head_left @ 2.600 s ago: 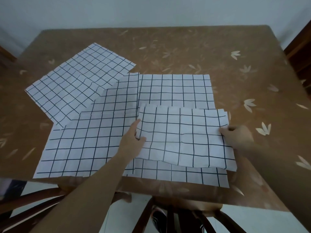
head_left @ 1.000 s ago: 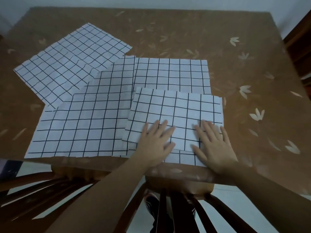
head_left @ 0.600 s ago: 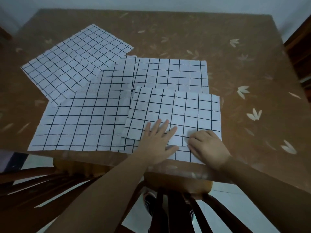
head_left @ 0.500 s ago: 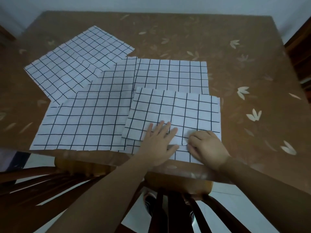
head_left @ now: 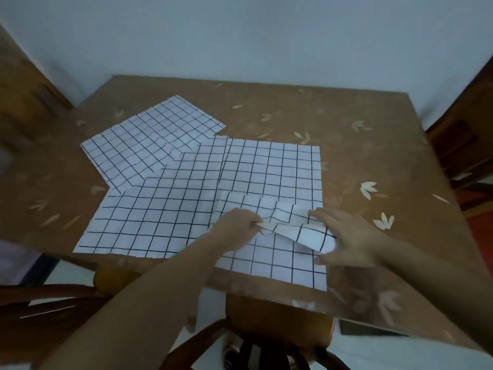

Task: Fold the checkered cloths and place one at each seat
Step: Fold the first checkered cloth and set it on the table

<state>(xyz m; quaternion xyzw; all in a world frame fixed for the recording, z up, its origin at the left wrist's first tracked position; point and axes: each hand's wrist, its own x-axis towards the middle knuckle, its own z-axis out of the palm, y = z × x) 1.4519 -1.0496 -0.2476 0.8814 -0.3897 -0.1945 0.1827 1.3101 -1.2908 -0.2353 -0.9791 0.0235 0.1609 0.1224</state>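
Where both palms pressed the cloth (head_left: 274, 260) flat at the near edge of the desk (head_left: 373, 156), the left hand (head_left: 237, 227) now pinches a flap up and the right hand (head_left: 352, 236) spreads alongside, so another fold is starting, I reckon.

left hand (head_left: 237, 231), right hand (head_left: 352, 236): bare; both forearms (head_left: 149, 303) bare to frame edge.

On the counter (head_left: 346, 116), the rear-left cloth (head_left: 152, 140) lies partly under the left cloth (head_left: 149, 220); the rear cloth (head_left: 272, 166) sits right of that, edges seemingly overlapping. The near cloth (head_left: 277, 260) lies frontmost, atop the rear cloth, under the left hand (head_left: 237, 231) and right hand (head_left: 352, 236); a chair (head_left: 277, 316) stands before the counter.
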